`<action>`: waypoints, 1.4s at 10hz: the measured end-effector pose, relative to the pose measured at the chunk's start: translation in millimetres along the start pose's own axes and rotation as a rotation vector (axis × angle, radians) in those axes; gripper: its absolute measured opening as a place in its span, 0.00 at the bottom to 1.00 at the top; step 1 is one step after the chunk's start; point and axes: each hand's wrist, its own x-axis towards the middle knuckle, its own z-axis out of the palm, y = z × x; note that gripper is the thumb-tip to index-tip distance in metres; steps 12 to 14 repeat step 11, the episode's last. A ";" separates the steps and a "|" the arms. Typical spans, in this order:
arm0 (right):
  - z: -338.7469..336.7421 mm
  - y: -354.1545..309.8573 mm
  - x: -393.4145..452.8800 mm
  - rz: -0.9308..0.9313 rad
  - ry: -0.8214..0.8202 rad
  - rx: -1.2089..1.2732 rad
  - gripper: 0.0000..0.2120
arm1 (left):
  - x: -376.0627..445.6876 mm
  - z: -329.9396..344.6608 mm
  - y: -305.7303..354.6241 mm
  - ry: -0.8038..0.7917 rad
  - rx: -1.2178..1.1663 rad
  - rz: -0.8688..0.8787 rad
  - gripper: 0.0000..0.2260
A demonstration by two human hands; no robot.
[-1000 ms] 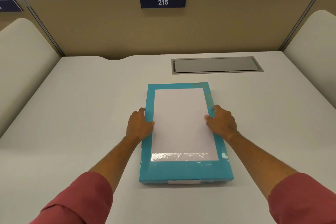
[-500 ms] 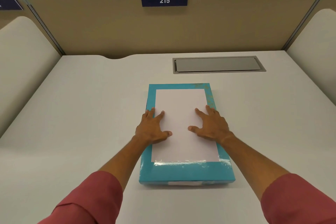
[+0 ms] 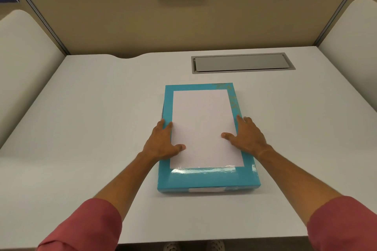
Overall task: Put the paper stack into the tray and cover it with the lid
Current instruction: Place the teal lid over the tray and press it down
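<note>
Both hands slid outward, flat, open, on lid point(image 3: 206, 177); left hand point(image 3: 163, 142), right hand point(image 3: 246, 138); tray hidden.

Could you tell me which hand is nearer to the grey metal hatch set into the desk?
The right hand. It rests on the teal box's right edge, on the same side as the hatch; the left hand rests on the left edge, farther away.

A glossy turquoise lid point(image 3: 206, 178), cardboard by its look, is seen between the hands, glare lying across its near edge. Its white middle panel point(image 3: 204, 128) looks like matt, smooth paper. The tabletop point(image 3: 91, 118) is matt and smooth. Beyond the hands, a brushed metal flap point(image 3: 241, 63) is set in.
</note>
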 end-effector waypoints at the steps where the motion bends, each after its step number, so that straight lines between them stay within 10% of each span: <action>1: -3.3 6.1 -7.6 0.073 0.007 0.038 0.36 | -8.8 -0.7 0.0 0.039 -0.020 -0.032 0.42; 4: -14.5 18.9 -23.9 0.250 -0.280 0.378 0.28 | -33.7 -2.7 -5.9 -0.010 -0.077 -0.132 0.24; 14: -18.9 -27.3 -44.0 -0.068 0.229 0.014 0.40 | -33.4 -25.9 26.2 0.306 0.130 0.091 0.39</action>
